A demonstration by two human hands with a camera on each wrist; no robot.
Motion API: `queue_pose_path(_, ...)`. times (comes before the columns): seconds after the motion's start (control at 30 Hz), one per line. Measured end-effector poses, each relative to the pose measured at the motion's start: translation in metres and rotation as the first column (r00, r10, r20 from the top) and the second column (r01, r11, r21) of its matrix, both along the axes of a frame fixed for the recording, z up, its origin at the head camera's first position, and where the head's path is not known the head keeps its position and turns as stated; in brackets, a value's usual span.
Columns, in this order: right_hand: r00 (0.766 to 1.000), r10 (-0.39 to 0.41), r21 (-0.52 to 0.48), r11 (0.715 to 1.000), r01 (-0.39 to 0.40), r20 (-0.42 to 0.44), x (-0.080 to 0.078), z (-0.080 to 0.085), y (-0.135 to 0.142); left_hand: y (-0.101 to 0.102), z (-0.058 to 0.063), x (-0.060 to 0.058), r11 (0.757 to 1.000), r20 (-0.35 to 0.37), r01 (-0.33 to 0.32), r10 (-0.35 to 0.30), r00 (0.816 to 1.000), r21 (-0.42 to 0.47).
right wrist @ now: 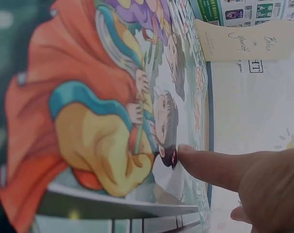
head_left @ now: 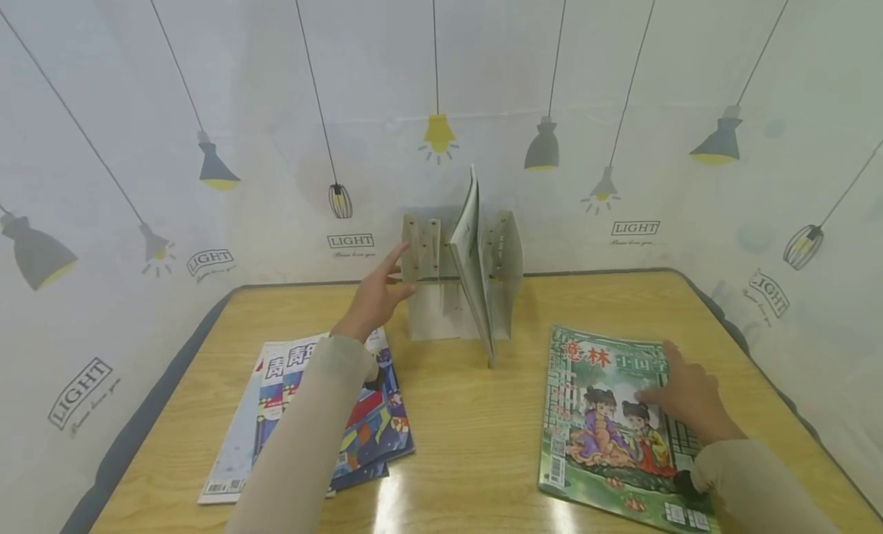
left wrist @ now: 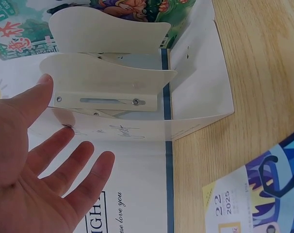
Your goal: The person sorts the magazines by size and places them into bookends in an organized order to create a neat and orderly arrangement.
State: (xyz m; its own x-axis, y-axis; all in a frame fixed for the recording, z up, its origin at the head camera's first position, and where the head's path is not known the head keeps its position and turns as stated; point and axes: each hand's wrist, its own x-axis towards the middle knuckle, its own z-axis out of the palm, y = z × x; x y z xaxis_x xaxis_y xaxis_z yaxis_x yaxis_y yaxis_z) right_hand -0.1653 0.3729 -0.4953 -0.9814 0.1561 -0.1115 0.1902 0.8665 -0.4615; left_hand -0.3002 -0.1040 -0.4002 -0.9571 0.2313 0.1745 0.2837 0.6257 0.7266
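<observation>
My left hand (head_left: 375, 296) is at the left side of a white metal bookend rack (head_left: 431, 312), thumb and fingers spread apart. In the left wrist view its index fingertip is at the outer face of the side panel (left wrist: 137, 128), while the thumb is near a divider (left wrist: 103, 73). On the right, my right hand (head_left: 693, 396) holds the right edge of a green magazine (head_left: 607, 411) with two illustrated figures on its cover. The thumb (right wrist: 210, 165) lies on the cover; most of the other fingers are hidden in the right wrist view. One magazine (head_left: 472, 266) stands upright in the rack.
Several overlapping magazines (head_left: 366, 419), mostly blue, lie at the left of the wooden table (head_left: 476, 442). Behind the rack rises a pale wall covering (head_left: 262, 197) printed with hanging lamps. Its lower border runs along the table's back edge.
</observation>
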Motion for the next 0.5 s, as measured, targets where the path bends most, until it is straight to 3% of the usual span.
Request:
queue_pose_path(0.3, 0.999, -0.031, -0.049, 0.998, 0.033, 0.036, -0.0004, 0.0002, -0.0015, 0.0008, 0.0008, 0.0006, 1.000, -0.002, 0.005, -0.005, 1.000, 0.006)
queue_pose_path(0.5, 0.999, -0.002, -0.073, 0.997, 0.006, 0.053, 0.0004, 0.0034, 0.0001, -0.0003, 0.0000, 0.0002, 1.000, 0.012, -0.005, 0.005, 1.000, 0.003)
